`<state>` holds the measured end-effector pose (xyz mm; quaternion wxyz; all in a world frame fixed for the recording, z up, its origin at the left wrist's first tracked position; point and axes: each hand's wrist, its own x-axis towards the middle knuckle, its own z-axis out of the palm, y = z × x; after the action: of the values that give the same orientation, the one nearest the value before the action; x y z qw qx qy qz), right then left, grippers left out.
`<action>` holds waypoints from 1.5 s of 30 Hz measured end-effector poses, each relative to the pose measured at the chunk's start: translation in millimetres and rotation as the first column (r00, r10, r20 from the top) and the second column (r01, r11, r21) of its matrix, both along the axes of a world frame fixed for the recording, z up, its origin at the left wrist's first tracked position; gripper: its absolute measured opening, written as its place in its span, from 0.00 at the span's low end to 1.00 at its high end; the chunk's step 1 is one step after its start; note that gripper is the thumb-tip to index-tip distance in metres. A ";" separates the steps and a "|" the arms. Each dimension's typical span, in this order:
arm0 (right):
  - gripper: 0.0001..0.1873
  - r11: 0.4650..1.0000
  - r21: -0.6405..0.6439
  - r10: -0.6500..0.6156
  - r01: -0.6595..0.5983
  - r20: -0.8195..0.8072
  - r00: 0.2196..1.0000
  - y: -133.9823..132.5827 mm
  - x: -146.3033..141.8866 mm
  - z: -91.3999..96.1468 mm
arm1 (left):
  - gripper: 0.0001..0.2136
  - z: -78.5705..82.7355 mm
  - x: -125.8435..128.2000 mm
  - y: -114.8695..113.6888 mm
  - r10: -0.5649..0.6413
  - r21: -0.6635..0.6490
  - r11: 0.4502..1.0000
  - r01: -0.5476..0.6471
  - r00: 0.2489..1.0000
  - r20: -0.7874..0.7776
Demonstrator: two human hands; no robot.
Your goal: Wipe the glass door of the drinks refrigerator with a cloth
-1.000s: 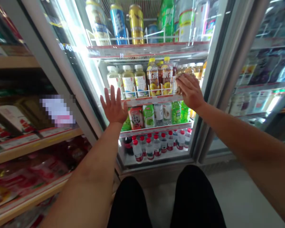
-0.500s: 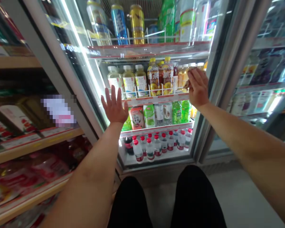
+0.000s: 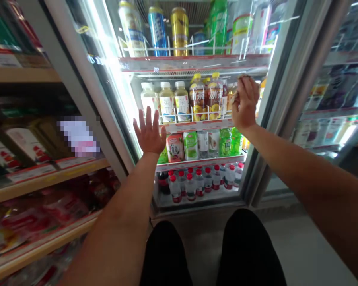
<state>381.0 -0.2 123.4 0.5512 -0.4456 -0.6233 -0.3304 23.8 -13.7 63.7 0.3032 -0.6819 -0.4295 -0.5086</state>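
Note:
My left hand (image 3: 150, 133) is open, fingers spread and palm toward the glass door (image 3: 193, 204) of a lit drinks cooler, at its left side. It seems to rest flat on the glass. My right hand (image 3: 246, 103) is closed on a crumpled cloth (image 3: 235, 97), held against the glass toward the right. Only small edges of the cloth show past my fingers. Behind the door are iced tea bottles (image 3: 215, 97) with yellow caps, pale bottles with white caps (image 3: 167, 103), and a red carton (image 3: 175, 147).
Cans (image 3: 179, 31) stand on the cooler's upper shelf, and red-capped water bottles (image 3: 190, 186) at the bottom. A wooden shelf unit (image 3: 20, 184) with bottled drinks stands at the left. Another cooler door (image 3: 325, 107) is on the right. My knees (image 3: 244, 246) are in front below.
My right hand and the cloth have shifted slightly left across the glass. My left hand keeps its place on the door. The whole view has moved a little.

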 end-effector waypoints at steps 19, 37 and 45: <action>0.30 0.986 -0.039 0.168 -0.164 0.283 0.944 -9.2 -100.9 -3.6 | 0.30 0.7 0.8 -1.8 -0.080 0.003 0.997 0.080 0.996 0.050; 0.29 0.953 -0.239 0.295 -0.188 0.573 0.765 -23.0 -185.9 3.0 | 0.31 -2.5 -3.0 5.9 -0.007 0.032 0.999 0.008 0.999 -0.035; 0.29 0.961 -0.212 0.270 -0.176 0.593 0.759 -23.0 -188.5 16.3 | 0.32 -2.1 -2.4 4.8 -0.064 0.033 0.997 0.064 0.998 -0.001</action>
<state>192.5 -23.2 139.7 0.3195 -0.2741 -0.8393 -0.3439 21.5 -8.9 61.6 0.2979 -0.6901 -0.3992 -0.5250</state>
